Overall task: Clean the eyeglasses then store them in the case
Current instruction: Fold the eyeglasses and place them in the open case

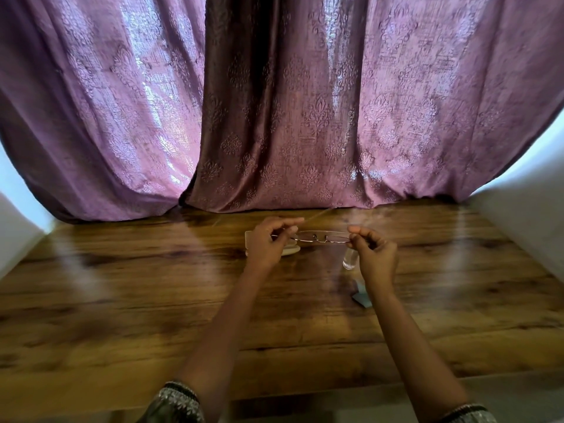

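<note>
Purple patterned curtain (274, 102) across the top of the frame, glossy wooden counter (152, 300) below, blurred by motion. Eyeglasses (320, 238) held level above the counter at centre frame, lenses facing roughly downward or edge-on, thin metal rim only just readable. Left hand (268, 242) pinching the left end of the frame near the hinge, fingers (288, 232) closed on it; right hand (374, 254) pinching the right end likewise, fingers closed around the temple joint. Pale case (253, 239) lying on the counter just behind and under the left hand, mostly hidden; open or closed, cannot tell. Small clear bottle (350, 260) standing just beside the right hand, probably a cleaning spray. Grey-blue cloth (361, 297) flat on the counter, partly under the right forearm, lower right of centre. Likely still at the start of cleaning: no cloth in hand, lenses unwiped as far as visible. To do it well: keep grip on the frame ends, never on the lenses; free the right hand for bottle and cloth while the left holds the bridge or one rim steady; mist lightly, wipe each lens on both sides with gentle circles; avoid twisting the thin frame; fold temples before lowering into the case.
</note>
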Demonstrator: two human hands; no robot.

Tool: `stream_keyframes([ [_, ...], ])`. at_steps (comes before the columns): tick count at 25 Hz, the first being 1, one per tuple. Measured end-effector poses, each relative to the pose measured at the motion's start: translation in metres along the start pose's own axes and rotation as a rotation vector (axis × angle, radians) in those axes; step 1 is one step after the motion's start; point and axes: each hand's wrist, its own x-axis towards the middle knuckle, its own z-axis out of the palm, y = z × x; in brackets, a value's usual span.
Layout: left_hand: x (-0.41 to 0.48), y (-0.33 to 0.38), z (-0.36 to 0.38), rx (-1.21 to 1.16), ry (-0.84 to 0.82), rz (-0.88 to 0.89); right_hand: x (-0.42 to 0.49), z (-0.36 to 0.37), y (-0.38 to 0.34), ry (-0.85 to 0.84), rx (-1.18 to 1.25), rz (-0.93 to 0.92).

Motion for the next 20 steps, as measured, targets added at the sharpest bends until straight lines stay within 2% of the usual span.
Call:
stream_keyframes([
  [4,0.001,0.0,-0.006,0.13,-0.182,0.02,0.002,-0.004,0.001,0.016,-0.011,0.048],
  [10,-0.001,0.001,-0.01,0.045,-0.302,-0.032,0.008,-0.009,0.0,0.022,0.002,0.156],
  [14,-0.002,-0.001,-0.007,0.007,-0.24,-0.008,0.011,-0.012,-0.005,-0.053,0.073,0.233],
  [18,0.0,-0.003,-0.005,-0.19,-0.208,-0.129,0.018,-0.018,-0.014,-0.199,0.234,0.312],
  [20,0.001,-0.003,-0.003,-0.312,-0.19,-0.195,0.022,-0.021,-0.019,-0.264,0.214,0.309],
])
